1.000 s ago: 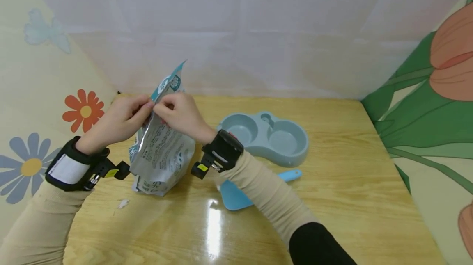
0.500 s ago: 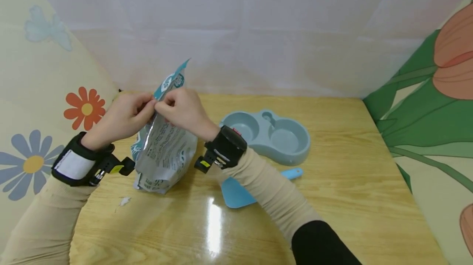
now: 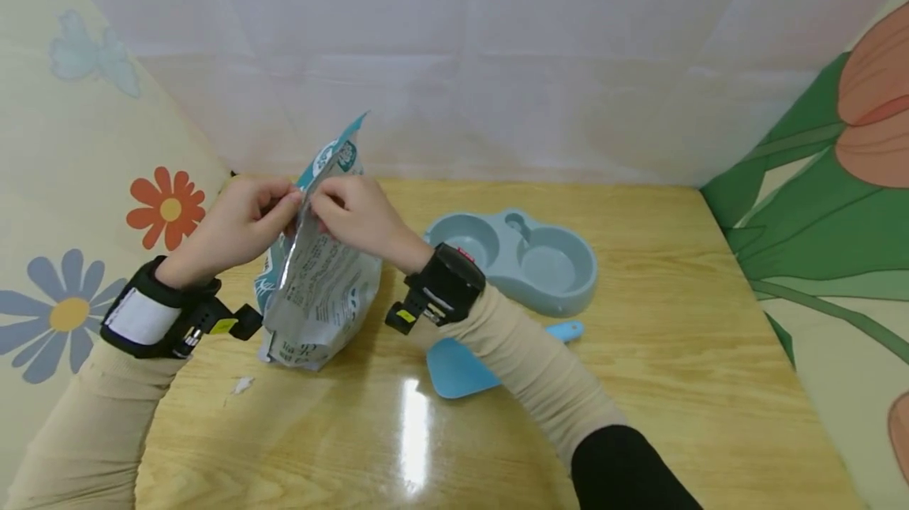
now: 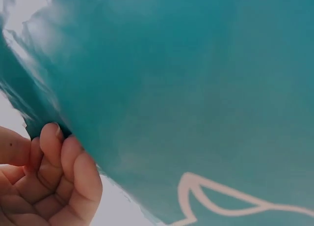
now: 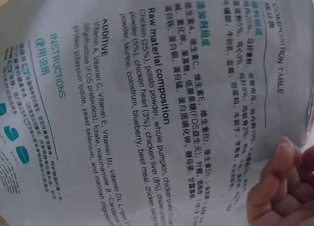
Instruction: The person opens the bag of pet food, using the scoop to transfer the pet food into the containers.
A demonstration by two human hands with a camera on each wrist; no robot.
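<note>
Pouch [image 3: 319, 289] stands upright on desk [image 3: 639, 384], left of centre. Left hand [image 3: 237, 227] and right hand [image 3: 358, 214] pinch its top edge from either side — each grip curled tight on foil. Double bowl [image 3: 521, 261] right of pouch; blue scoop [image 3: 461, 368] near right forearm.

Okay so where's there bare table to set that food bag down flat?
Bare table lies right of the double bowl and scoop, and along the near edge. It is crowded around the bag, which the left hand and right hand pinch.
</note>
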